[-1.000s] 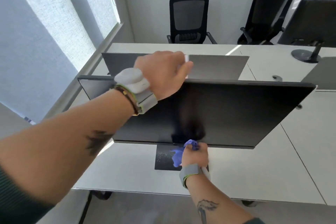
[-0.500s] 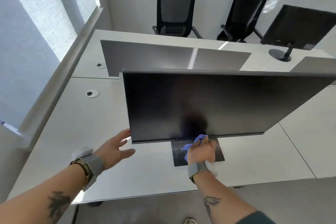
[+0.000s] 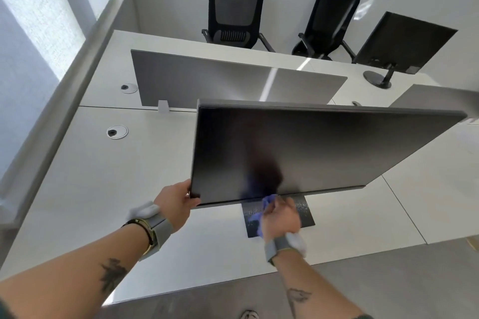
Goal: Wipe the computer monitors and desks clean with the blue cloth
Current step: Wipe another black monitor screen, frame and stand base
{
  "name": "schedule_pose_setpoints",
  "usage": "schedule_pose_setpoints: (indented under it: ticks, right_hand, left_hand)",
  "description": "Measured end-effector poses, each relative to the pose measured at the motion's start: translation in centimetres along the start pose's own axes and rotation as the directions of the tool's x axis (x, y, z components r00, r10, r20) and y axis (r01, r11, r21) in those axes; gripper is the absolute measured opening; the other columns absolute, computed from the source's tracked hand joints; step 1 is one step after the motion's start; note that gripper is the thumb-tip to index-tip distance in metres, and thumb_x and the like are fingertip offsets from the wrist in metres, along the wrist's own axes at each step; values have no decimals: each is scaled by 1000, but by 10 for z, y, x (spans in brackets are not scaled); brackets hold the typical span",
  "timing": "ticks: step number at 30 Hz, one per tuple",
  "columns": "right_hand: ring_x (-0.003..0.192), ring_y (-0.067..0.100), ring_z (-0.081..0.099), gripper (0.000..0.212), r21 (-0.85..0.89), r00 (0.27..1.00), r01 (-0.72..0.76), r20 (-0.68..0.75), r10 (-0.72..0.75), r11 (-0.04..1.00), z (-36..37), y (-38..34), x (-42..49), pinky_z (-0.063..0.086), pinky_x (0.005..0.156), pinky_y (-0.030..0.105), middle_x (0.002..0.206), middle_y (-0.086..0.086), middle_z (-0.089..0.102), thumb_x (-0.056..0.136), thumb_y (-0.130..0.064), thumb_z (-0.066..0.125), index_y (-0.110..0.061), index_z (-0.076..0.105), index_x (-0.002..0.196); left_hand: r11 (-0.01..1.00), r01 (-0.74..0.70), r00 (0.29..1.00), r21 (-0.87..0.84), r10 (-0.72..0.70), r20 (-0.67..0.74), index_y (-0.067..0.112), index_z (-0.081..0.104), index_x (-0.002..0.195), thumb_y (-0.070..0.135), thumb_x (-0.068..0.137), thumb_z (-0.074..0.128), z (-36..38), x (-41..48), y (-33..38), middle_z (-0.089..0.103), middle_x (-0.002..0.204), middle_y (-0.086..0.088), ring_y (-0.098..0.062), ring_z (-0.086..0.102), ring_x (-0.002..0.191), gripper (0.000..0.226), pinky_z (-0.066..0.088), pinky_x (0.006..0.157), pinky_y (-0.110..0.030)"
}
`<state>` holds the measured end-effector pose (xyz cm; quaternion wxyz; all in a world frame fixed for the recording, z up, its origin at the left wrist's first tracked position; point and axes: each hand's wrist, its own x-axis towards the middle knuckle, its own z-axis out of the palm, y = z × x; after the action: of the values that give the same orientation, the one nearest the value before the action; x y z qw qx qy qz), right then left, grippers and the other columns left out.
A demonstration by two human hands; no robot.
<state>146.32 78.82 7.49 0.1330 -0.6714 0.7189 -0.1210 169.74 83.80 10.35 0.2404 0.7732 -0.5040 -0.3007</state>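
The left hand [image 3: 174, 204] grips the lower left corner of the near monitor [image 3: 311, 153]: the thumb lies on the front of the frame and the fingers go behind it, out of sight. This grip probably keeps the screen from turning or rocking while the other hand presses on it. The right hand [image 3: 281, 216] is closed around the blue cloth [image 3: 259, 217], which is bunched in the palm. One tip of the cloth sticks up and touches the bottom edge of the screen, and the rest hangs down in front of the monitor base [image 3: 303, 211]. The hand is a little blurred, so I cannot tell how each finger lies.

The monitor stands on the white worktop [image 3: 103, 189] and its screen is dark, with a dim reflection above the cloth. I judge that the step in hand is the wiping of the lower edge of this screen, and that the base, which looks speckled, may need the cloth too.

Behind the monitor a grey divider panel [image 3: 207, 77] separates this worktop from the far one. A second monitor [image 3: 401, 39] stands there at the right, showing its back, and it is well apart from the hands. Two black office chairs [image 3: 236, 8] stand at the wall. The worktops themselves look still to be wiped, so much of the task seems to remain.
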Motion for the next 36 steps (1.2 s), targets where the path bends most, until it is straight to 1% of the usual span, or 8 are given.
schedule_pose_setpoints:
  ticks: [2,6,10,12,15,21,25,36]
  right_hand:
    - [72,29,65,18,40,992,-45,-117,50,998,-4,2,2,38,58,26,102,5,63,92,-16,55,-21,72,87]
    - [42,19,55,19,-85,944,327,-18,-330,941,27,-30,-21,33,36,20,77,-3,59,79,-27,48,-21,64,71]
    - [44,21,54,23,-171,898,437,35,-438,883,26,-31,-22,35,35,24,79,0,57,62,-18,82,-17,65,78]
    - [48,23,56,39,-206,878,475,51,-475,856,25,-20,-19,38,36,25,82,2,59,53,-16,89,-15,69,86]
    - [54,24,60,60,-274,855,515,97,-510,812,20,-6,-14,41,37,26,86,4,61,40,-17,90,-12,72,96]
    - [56,25,60,61,-324,808,574,72,-585,752,21,22,5,45,35,30,88,6,61,46,-11,85,-10,71,105]
    - [60,25,65,73,-323,769,627,112,-629,709,15,44,15,52,39,32,96,5,66,46,-19,91,-10,72,115]
    - [55,20,60,49,-211,598,787,27,-801,580,12,47,38,46,42,24,86,0,61,63,-19,85,-18,72,110]
  left_hand:
    - [1000,-5,1000,29,4,13,29,55,86,16,93,63,-1,3,0,63,84,-1,-25,56,78,17,38,59,-27]
    - [999,0,998,46,-3,63,36,51,79,19,94,64,-4,8,-3,63,83,3,-22,57,78,26,38,59,-24]
    - [970,147,988,-193,-151,-7,26,57,102,32,91,68,14,2,-10,65,96,9,-18,63,90,17,42,68,-28]
    - [822,322,938,-470,-345,41,22,54,108,37,85,74,39,-7,-7,65,98,3,-22,61,90,34,48,75,-34]
    - [379,439,843,-814,-487,228,21,54,114,28,82,72,75,-7,12,68,97,-7,-26,64,84,37,55,77,-39]
    - [-71,348,731,-935,-604,318,18,51,124,14,93,58,107,7,41,67,113,-6,-23,72,95,32,55,77,-31]
    - [-105,397,767,-912,-507,392,8,57,119,11,97,51,128,4,66,71,115,-16,-22,73,95,23,56,76,-30]
    - [63,347,719,-936,-658,222,12,59,96,26,72,62,152,13,87,70,89,-17,-36,70,83,28,60,84,-52]
